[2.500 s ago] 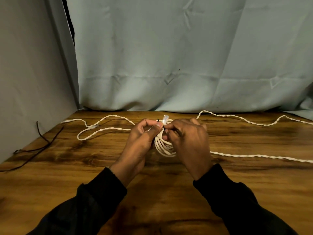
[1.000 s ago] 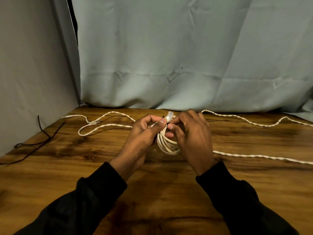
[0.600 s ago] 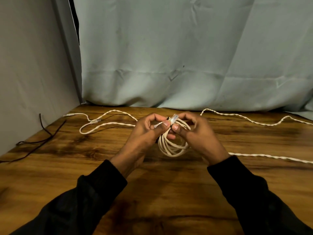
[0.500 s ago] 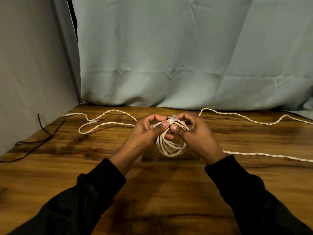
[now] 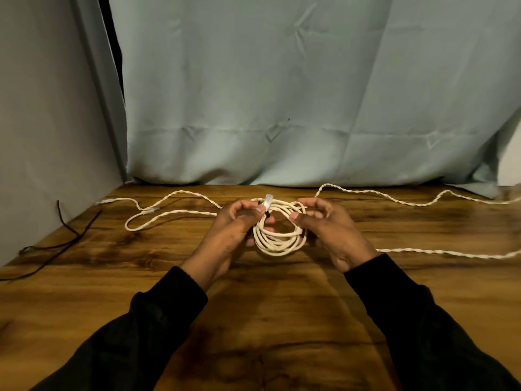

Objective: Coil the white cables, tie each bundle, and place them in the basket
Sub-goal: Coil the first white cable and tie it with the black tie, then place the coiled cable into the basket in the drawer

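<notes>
A wooden table (image 5: 253, 320) stands before a grey-blue curtain (image 5: 282, 94). Between both hands' fingertips, the coiled white cable (image 5: 277, 239) hangs above the table; the left hand (image 5: 229, 231) pinches its left side, the right hand (image 5: 327, 230) curls round its right side.

White cable coil (image 5: 277, 238): several round loops, held upright above table, clear plug end (image 5: 267, 200) sticking up at top. Two twisted white cables (image 5: 439, 253) lying loose on table.
</notes>
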